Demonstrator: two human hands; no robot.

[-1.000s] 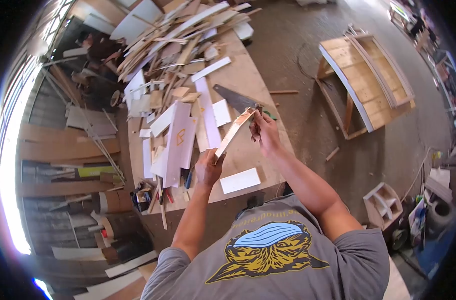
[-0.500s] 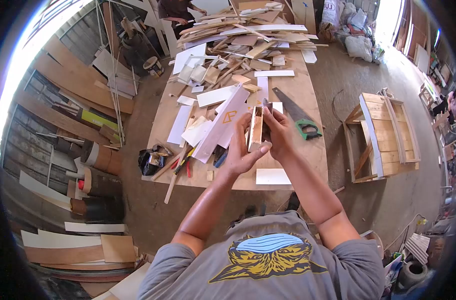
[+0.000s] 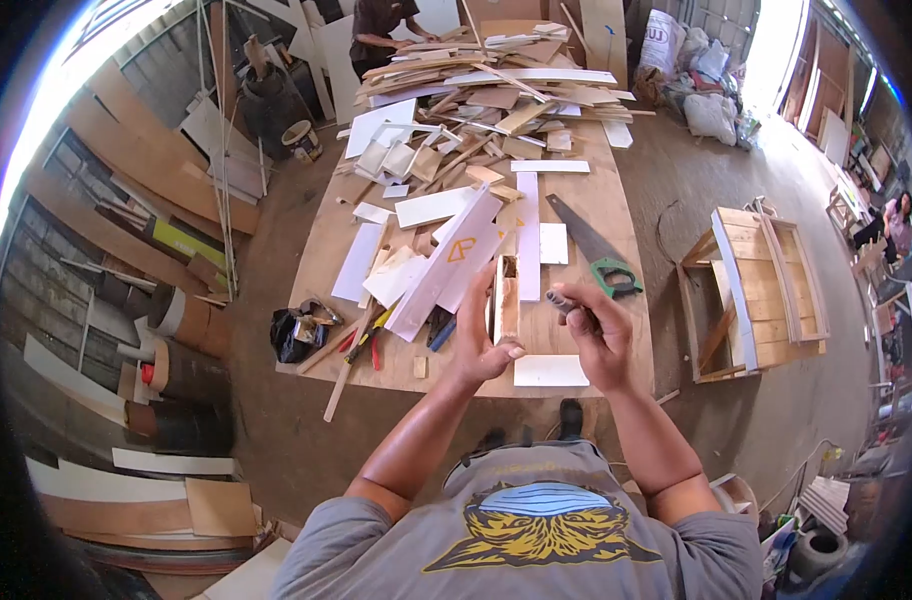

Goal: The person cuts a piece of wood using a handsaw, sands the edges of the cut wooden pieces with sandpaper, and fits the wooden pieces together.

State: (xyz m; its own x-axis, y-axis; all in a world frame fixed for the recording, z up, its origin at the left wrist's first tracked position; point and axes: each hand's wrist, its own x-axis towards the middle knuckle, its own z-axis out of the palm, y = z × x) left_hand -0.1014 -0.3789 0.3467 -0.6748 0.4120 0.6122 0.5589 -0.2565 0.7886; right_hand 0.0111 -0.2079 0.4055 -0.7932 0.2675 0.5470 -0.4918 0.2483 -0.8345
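My left hand [image 3: 471, 338] is closed around a narrow wooden piece [image 3: 508, 308], a small hollow box shape with pale edges and a brown inside, held upright above the table. To its right, my right hand [image 3: 606, 338] grips a short, dark cylindrical tool [image 3: 559, 299] with a rounded end; its exact kind is unclear and the fingers hide part of it. The tool and the wooden piece are apart. A hand saw [image 3: 584, 232] with a green handle lies beyond my right hand. Below the hands lies a white board [image 3: 550, 371].
On the plywood table [image 3: 316, 250], a large heap of wood offcuts [image 3: 496, 90] fills the far end. Pliers [image 3: 377, 352] and a black bag [image 3: 294, 335] lie at the left. A wooden frame [image 3: 766, 290] stands on the floor at right. Another person [image 3: 384, 28] works behind the heap.
My right hand has moved away from the wooden piece, to the right and down, taking the dark tool with it. My left hand still holds the piece. The person behind has shifted right.
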